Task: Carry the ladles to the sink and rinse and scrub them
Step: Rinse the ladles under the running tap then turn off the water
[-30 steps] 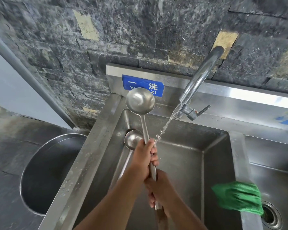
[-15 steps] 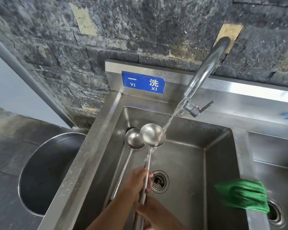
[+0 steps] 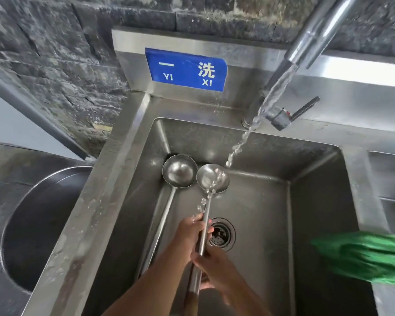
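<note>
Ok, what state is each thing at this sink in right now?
Curved chrome tap: running.
Long-handled steel ladle under the stream: held, being rinsed.
Second steel ladle: resting in steel sink basin, untouched.
Green cloth: draped over basin rim.
Round drain: unplugged.
Left hand: gripping handle.
Right hand: gripping handle.

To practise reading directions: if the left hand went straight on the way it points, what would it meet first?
Likely the bowl of the ladle that the left hand grips; depth is unclear.
</note>
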`<state>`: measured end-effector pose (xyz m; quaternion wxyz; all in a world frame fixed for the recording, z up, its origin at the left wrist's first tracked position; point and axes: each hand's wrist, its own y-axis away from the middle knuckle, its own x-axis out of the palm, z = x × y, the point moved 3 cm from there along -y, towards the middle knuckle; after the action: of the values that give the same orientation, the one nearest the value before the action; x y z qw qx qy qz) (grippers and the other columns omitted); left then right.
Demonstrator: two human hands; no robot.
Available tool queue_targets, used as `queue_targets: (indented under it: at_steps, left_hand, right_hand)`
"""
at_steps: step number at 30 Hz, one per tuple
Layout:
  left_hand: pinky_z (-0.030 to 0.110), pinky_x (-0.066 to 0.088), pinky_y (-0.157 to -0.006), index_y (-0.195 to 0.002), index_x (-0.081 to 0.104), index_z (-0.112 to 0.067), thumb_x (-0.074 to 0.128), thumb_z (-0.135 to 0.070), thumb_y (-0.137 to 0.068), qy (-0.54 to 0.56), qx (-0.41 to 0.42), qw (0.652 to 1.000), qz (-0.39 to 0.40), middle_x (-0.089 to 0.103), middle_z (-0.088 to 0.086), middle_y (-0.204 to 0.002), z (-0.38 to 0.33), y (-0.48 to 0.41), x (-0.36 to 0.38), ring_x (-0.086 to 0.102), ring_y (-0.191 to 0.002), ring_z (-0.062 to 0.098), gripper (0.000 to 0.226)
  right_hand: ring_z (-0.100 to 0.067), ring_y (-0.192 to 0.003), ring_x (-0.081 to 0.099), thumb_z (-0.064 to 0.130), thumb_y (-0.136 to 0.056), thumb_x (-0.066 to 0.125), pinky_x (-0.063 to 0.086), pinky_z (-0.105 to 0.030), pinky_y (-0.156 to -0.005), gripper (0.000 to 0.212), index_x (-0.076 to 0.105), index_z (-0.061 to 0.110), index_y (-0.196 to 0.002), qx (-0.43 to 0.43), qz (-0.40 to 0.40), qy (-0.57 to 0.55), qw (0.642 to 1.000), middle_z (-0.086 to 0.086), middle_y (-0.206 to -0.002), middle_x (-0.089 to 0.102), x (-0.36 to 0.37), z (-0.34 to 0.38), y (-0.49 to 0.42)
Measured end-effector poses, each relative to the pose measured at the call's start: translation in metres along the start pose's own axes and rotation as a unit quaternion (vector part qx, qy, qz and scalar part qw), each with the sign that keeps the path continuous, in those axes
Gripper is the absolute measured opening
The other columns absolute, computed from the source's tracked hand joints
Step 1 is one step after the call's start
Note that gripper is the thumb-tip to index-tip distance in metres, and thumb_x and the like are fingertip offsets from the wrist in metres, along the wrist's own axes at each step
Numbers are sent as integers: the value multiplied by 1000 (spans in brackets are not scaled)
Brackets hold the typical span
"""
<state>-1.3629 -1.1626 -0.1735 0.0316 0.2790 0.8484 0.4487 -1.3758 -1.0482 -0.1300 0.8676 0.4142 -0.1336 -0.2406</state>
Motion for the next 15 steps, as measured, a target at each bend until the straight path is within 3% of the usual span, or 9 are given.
queue_targets:
  at_steps: [6, 10, 13, 15]
  left_hand:
    - [25, 55, -49, -129, 52, 9, 41, 13, -95, 16, 19, 1000, 13, 65, 19, -94, 16, -7, -10, 62, -69, 26, 36]
    - [28, 56, -55, -123, 58, 3, 42, 10, -95, -32, 28, 999, 13, 65, 21, -97, 22, -11, -15, 63, -68, 25, 33]
    - [41, 59, -70, -115, 66, 2, 47, 5, -94, -170, 56, 983, -33, 70, 26, -90, 20, -16, -16, 66, -71, 32, 29]
    - [43, 59, -78, -108, 72, -4, 49, 3, -89, -312, 108, 942, -68, 75, 22, -85, 14, -17, -16, 72, -76, 32, 30]
  right_hand:
    - [-11, -64, 71, 23, -98, 58, 56, -23, -56, 19, 62, 6, -106, 15, -8, 3, 1000, -8, -87, 65, 5, -19, -9]
    - [1, -48, 62, 17, -98, 54, 50, -16, -47, 14, 63, 8, -94, 6, -13, 37, 999, -2, -73, 61, 10, -26, -17]
    - [-11, -64, 69, 18, -95, 56, 61, -34, -60, 16, 67, 7, -92, 7, -22, 63, 998, -6, -77, 65, 12, -33, -24]
    - [-24, -76, 73, 22, -91, 57, 62, -48, -74, 17, 70, 12, -91, 12, -25, 92, 995, -10, -84, 71, 13, -37, -29]
